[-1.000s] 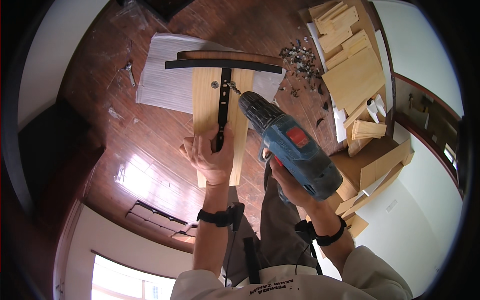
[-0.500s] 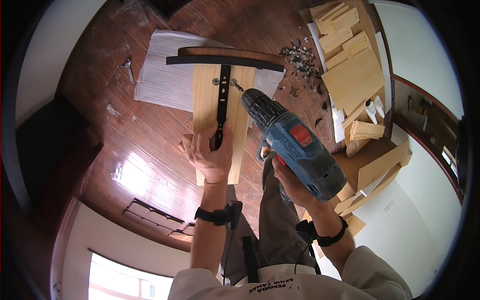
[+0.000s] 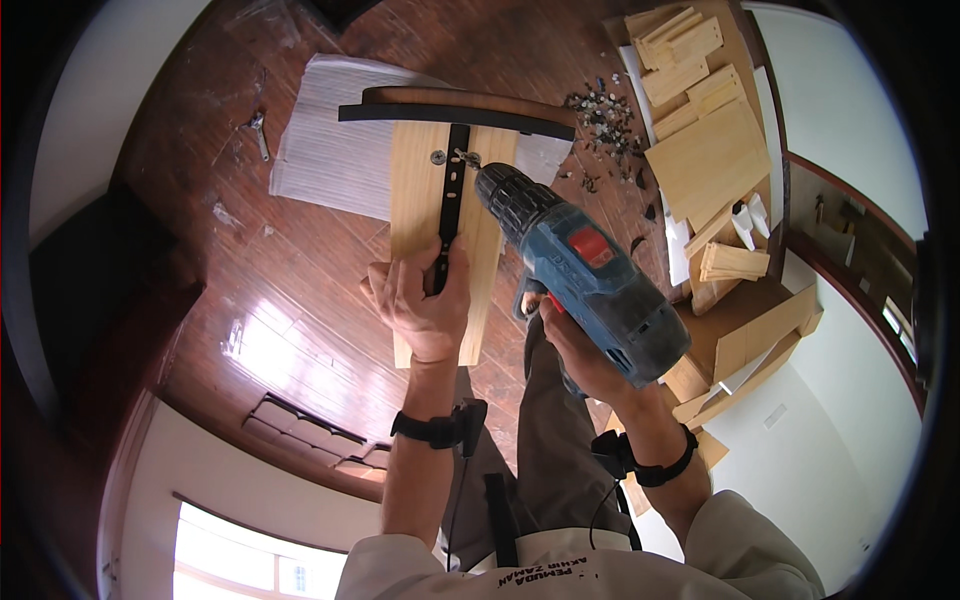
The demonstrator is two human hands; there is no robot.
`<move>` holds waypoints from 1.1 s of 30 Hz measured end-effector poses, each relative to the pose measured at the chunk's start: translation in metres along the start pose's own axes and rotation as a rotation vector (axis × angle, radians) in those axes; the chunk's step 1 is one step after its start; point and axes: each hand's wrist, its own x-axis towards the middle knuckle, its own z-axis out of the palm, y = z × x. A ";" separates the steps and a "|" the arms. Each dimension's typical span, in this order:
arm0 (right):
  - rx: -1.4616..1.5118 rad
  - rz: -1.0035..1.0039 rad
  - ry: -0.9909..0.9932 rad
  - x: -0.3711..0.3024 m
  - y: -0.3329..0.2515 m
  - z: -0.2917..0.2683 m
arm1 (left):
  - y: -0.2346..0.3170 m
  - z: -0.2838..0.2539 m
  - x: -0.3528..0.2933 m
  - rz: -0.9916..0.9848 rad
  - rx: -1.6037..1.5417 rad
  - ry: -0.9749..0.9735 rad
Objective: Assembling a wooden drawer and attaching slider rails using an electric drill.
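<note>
My left hand (image 3: 425,305) is closed around the lower end of a black slotted metal rail (image 3: 453,205), pressing it along a pale wooden board (image 3: 415,220). At the far end, the board meets a dark, brown-backed crosspiece (image 3: 460,112). My right hand (image 3: 590,355) grips a blue and black power drill (image 3: 600,275) by its handle, one finger by the red trigger. The drill's bit (image 3: 470,158) points at the rail's far end; whether it touches a screw there is too small to tell. A round metal fitting (image 3: 438,157) sits in the board left of the rail.
A white foam sheet (image 3: 330,150) lies on the wooden floor under the board's far end. Scattered small hardware (image 3: 608,115) is to its right, beside stacked wooden panels (image 3: 700,160). An open cardboard box (image 3: 760,330) stands at right. A metal tool (image 3: 260,137) lies far left.
The drill's tip has moved up and left, from beside the right-hand fitting to the rail's far end. Board and rail appear slightly higher and further right in view. Both grips stay the same.
</note>
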 end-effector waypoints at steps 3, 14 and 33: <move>0.111 0.108 0.007 0.005 -0.004 0.001 | 0.001 0.001 -0.002 -0.037 -0.031 0.005; -0.140 0.071 0.075 0.028 -0.024 -0.025 | 0.001 0.004 0.003 0.010 -0.009 -0.002; -0.006 0.191 -0.100 0.095 -0.069 -0.075 | 0.008 0.010 0.002 0.042 -0.044 0.071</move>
